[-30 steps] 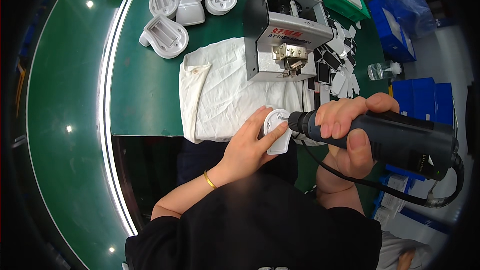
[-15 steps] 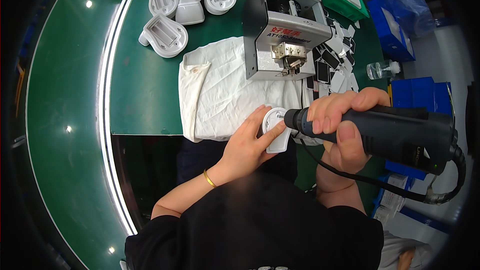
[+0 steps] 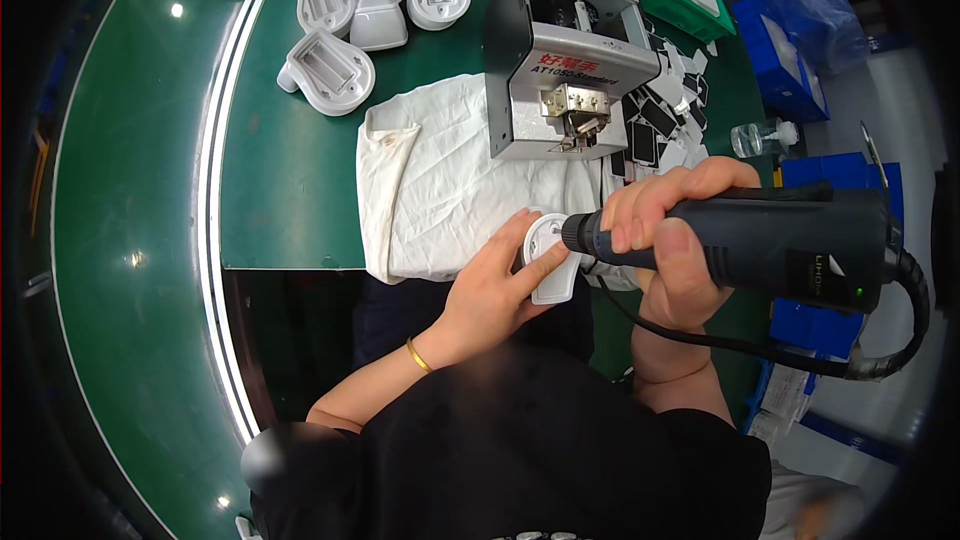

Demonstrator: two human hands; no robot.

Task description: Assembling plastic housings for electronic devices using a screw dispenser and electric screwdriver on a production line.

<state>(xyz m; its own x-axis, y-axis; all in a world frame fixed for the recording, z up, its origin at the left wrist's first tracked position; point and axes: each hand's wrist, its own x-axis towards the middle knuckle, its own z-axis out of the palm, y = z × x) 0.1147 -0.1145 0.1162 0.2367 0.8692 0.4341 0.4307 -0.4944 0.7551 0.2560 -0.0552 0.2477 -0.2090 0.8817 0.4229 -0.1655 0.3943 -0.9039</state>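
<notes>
A white plastic housing (image 3: 552, 291) with a rounded end is gripped in my left hand (image 3: 490, 280), thumb across its face, over the near edge of a white cloth (image 3: 440, 175). My right hand (image 3: 680, 225) is wrapped round a black corded electric screwdriver (image 3: 770, 245), which lies almost level. The screwdriver's nose is at the rounded end of the housing, beside my left thumb. Its bit reaches toward a recess there; whether it touches a screw, I cannot tell.
Several similar white housings (image 3: 335, 70) sit at the far left of the green table (image 3: 290, 195). A grey metal machine (image 3: 560, 70) stands beyond the cloth. Dark and white flat pieces (image 3: 655, 120), a green crate (image 3: 700, 5), a clear bottle (image 3: 760, 138) and blue bins (image 3: 840, 175) lie rightward.
The screwdriver and my right hand have shifted slightly left, and the screwdriver's rear has swung farther away. A blurred pale shape now shows by my left sleeve. My left hand holds its place.
</notes>
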